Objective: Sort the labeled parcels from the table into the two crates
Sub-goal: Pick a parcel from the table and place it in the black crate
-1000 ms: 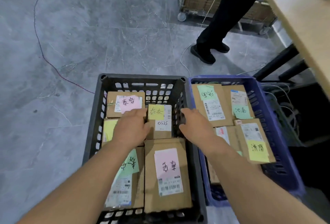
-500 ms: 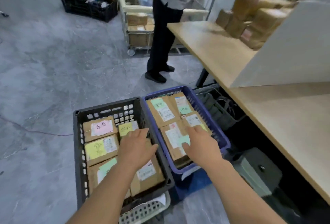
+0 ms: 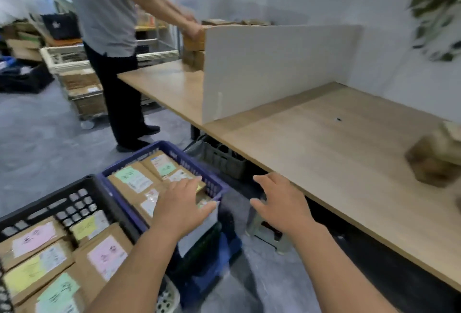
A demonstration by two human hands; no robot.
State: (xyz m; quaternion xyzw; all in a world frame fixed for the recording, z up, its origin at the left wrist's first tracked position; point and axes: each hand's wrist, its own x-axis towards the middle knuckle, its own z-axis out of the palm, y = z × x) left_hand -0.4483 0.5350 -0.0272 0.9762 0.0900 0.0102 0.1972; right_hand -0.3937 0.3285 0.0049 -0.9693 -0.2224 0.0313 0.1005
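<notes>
Brown parcels (image 3: 107,255) w/ colored notes fill the black crate (image 3: 50,200) & the blue crate (image 3: 214,185) on the floor. A few more sit blurry on the surface (image 3: 324,150), far right. L hand (image 3: 182,205) hangs over the blue crate, fingers (image 3: 192,181) spread, holding nothing. R hand (image 3: 282,203) is in the air btw. that crate & the surface, fingers spread too. Another person (image 3: 107,13) stands by the white board (image 3: 274,68).

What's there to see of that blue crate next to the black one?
The blue crate looks plastic, with lattice walls and a thick rim. It stands against the black crate, near the table. Cardboard parcels with green and white labels lie flat inside, nearly filling it. The left hand is spread over its near corner; contact is unclear.
</notes>
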